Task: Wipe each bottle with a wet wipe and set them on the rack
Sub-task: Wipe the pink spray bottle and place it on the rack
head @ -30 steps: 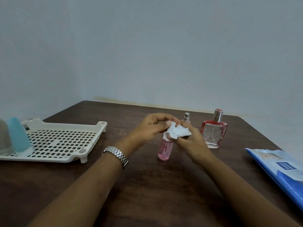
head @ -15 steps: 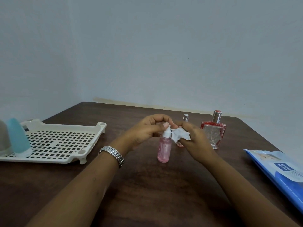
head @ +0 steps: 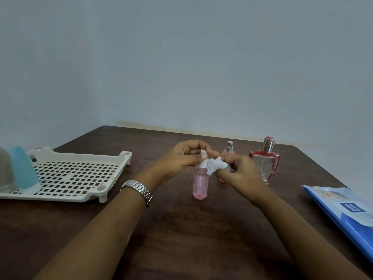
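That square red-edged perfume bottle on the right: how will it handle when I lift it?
The perfume bottle looks like thick clear glass, so it is probably heavy for its size and breakable if dropped. Its smooth faces may turn slippery once wiped wet. The wide flat body suggests it stands steadily and will not roll.

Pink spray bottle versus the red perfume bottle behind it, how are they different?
The pink spray bottle is slim and round with a white pump top; the red perfume bottle is wide, squarish glass with a silver cap. The left hand holds the pink spray bottle's top, with the right hand holding a wet wipe beside it; the red perfume bottle stands farther back. Both stand upright on the table, not on the rack.
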`<control>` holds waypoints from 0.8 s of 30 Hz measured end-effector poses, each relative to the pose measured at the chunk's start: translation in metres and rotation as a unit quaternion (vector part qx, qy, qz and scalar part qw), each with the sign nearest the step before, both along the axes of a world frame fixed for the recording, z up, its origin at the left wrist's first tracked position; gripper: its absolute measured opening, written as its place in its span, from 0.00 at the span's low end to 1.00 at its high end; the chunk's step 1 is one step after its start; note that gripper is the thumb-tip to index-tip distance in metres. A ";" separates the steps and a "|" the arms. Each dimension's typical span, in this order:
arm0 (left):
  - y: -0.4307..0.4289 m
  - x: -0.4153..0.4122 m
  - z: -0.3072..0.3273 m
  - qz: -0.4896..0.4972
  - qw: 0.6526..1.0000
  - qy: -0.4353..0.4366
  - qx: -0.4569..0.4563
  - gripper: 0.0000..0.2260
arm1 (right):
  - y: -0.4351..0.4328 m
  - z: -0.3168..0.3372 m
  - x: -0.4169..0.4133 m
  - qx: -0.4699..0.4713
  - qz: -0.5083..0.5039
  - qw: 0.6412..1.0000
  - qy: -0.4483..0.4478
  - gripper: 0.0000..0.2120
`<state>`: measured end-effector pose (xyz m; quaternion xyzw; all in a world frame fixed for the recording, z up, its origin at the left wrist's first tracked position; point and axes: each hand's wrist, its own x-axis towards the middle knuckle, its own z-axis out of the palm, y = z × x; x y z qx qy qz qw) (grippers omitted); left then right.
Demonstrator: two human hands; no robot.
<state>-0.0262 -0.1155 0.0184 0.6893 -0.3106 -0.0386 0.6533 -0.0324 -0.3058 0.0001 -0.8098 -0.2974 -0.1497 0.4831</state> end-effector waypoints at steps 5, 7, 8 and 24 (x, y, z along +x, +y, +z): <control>0.003 0.000 0.001 0.019 1.000 -0.009 -0.006 0.06 | -0.001 0.000 -0.001 -0.037 -0.015 0.999 -0.036 0.08; 0.004 0.000 0.001 0.013 1.000 -0.001 -0.001 0.07 | 0.001 -0.001 0.002 -0.055 -0.055 0.995 -0.061 0.05; 0.004 0.000 0.001 0.001 1.000 0.009 0.001 0.07 | 0.002 -0.002 0.002 -0.051 -0.070 0.994 -0.066 0.04; 0.001 -0.002 0.002 -0.039 0.999 0.034 0.008 0.06 | 0.024 -0.017 0.003 0.172 -0.083 0.980 0.051 0.06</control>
